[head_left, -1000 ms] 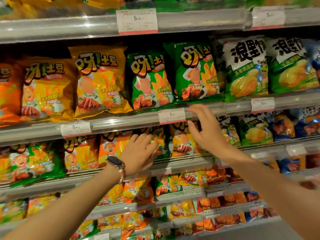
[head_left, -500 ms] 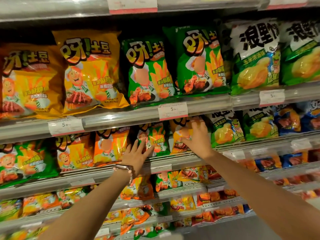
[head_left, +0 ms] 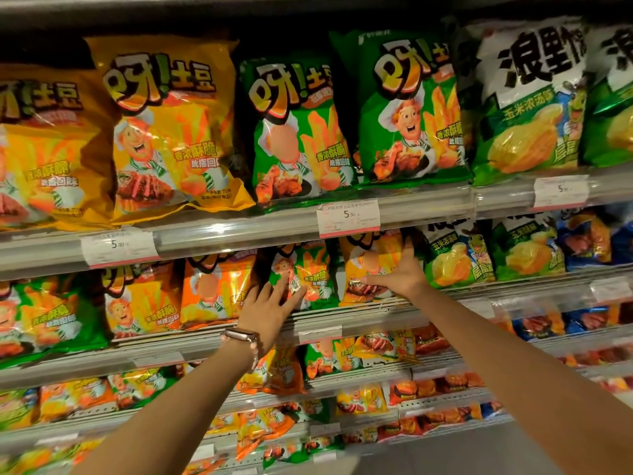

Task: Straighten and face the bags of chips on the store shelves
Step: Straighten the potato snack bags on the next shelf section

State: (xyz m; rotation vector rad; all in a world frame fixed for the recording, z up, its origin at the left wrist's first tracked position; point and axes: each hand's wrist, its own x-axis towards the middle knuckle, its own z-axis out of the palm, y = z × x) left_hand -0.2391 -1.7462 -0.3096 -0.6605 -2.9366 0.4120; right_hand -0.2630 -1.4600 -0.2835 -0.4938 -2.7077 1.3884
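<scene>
- A person stands close to store shelves packed with chip bags, both arms reaching to the second shelf (head_left: 359,318), the one just under the white price tag (head_left: 348,217) marked 5.90.
- The right hand (head_left: 399,274) grasps a yellow bag (head_left: 371,265) directly below the price tag, thumb along its lower front and fingers curled round its right edge.
- The left hand (head_left: 270,306), a watch (head_left: 239,335) on its wrist, lies released, straight fingers spread against the lower part of a green bag (head_left: 301,269), just left of the yellow bag and below-left of the price tag.
- The yellow bag appears slightly turned and close against the green one.
- Judgement: the step in hand is squaring these two bags. To do it well, steady the green bag with the flat palm while drawing the yellow bag forward to the shelf lip, upright, label facing out, without crushing the air-filled packet.
- Neighbouring bags lean closely, so a hard tug could topple them.
</scene>
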